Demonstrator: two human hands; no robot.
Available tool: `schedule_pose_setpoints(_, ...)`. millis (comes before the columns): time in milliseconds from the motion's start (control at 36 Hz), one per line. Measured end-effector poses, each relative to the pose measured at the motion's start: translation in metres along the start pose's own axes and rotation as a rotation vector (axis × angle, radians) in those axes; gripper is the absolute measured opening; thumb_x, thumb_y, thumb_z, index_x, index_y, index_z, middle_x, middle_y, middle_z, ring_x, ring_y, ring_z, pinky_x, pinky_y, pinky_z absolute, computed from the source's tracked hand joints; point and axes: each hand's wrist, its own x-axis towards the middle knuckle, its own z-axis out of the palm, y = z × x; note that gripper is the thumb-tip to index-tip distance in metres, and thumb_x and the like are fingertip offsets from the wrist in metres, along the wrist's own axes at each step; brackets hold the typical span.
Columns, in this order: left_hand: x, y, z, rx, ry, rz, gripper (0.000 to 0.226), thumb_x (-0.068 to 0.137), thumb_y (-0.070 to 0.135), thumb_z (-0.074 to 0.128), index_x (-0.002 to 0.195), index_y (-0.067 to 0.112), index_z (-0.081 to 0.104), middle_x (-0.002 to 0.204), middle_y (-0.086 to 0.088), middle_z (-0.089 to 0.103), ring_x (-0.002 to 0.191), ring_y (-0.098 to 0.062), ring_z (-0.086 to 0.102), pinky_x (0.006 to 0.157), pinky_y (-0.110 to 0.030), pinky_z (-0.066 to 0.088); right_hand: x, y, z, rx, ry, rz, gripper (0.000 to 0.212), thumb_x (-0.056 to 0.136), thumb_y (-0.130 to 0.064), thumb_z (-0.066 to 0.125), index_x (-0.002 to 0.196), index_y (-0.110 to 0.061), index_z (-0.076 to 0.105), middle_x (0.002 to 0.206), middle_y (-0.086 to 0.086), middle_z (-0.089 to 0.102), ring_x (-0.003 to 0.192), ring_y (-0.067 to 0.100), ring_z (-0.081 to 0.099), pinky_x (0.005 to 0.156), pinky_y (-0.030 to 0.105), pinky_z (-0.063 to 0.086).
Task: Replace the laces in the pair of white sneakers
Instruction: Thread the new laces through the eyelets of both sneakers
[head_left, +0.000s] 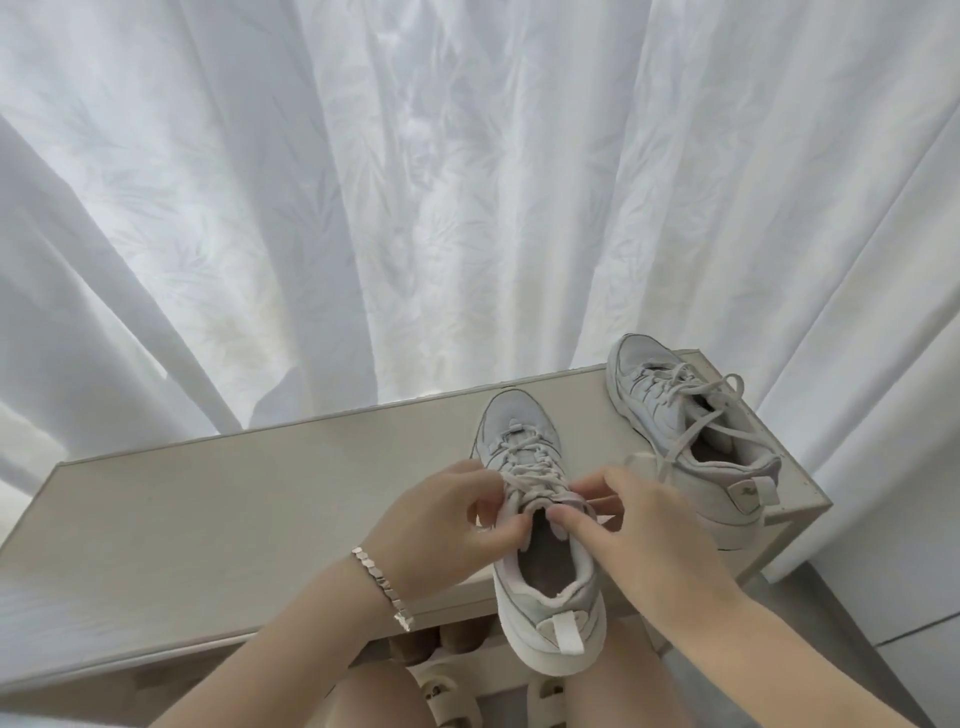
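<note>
A white sneaker (545, 582) lies on the beige bench top (208, 499), toe pointing away, its heel hanging over the front edge. Its off-white lace (530, 467) runs through the eyelets. My left hand (447, 525), with a silver bracelet on the wrist, pinches the lace at the left side of the tongue. On the right side of the tongue, my right hand (639, 525) pinches the lace end. The second white sneaker (691, 431) stands at the bench's right end, its lace (696, 410) loose and trailing over the side.
White curtains (415, 182) hang right behind the bench. Under the bench top a lower shelf holds brown shoes (441, 644). My bare knees and sandalled feet (447, 696) show at the bottom. Grey floor lies at the lower right.
</note>
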Motion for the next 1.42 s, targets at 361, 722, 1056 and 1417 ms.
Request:
schedule_pose_setpoints(361,-0.015,-0.005,-0.021,-0.011,0.052,-0.099,0.003,0.087,0.046,0.052,0.088,0.044,0.052,0.101,0.024,0.052,0.097,0.007,0.051,0.082,-0.016,0.04,0.003,0.004,0.012,0.028,-0.124,-0.136,0.017,0.091,-0.029,0.056,0.077,-0.036,0.051,0.084,-0.016,0.055,0.091,-0.011,0.046,0.074,0.005,0.037)
schedule_pose_setpoints(722,-0.012,-0.005,-0.016,0.151,-0.033,-0.186,0.025,0.095,0.041,0.035,0.082,0.024,0.046,0.101,0.012,0.036,0.102,-0.01,0.032,0.093,-0.026,0.027,0.017,-0.03,0.003,0.686,-0.205,-0.081,0.039,0.085,-0.039,0.041,0.077,-0.012,0.068,0.071,-0.005,0.068,0.076,-0.001,0.062,0.076,0.008,0.044)
schedule_pose_setpoints(1056,-0.017,-0.001,-0.028,-0.032,0.155,-0.16,0.03,0.094,0.033,0.045,0.068,0.023,0.054,0.071,0.008,0.055,0.074,-0.002,0.051,0.073,-0.018,0.038,0.039,-0.033,0.022,0.822,-0.186,0.088,0.017,0.094,-0.013,0.052,0.082,-0.008,0.063,0.056,-0.003,0.053,0.045,0.009,0.042,0.048,0.018,0.042)
schedule_pose_setpoints(1417,0.033,0.017,-0.047,0.143,0.246,-0.033,0.026,0.09,0.039,0.054,0.069,0.025,0.047,0.067,0.015,0.046,0.077,-0.006,0.042,0.077,-0.028,0.031,0.052,-0.042,0.012,0.364,-0.493,0.0,0.022,0.09,-0.019,0.06,0.076,-0.005,0.07,0.068,0.001,0.05,0.057,0.006,0.048,0.065,0.018,0.04)
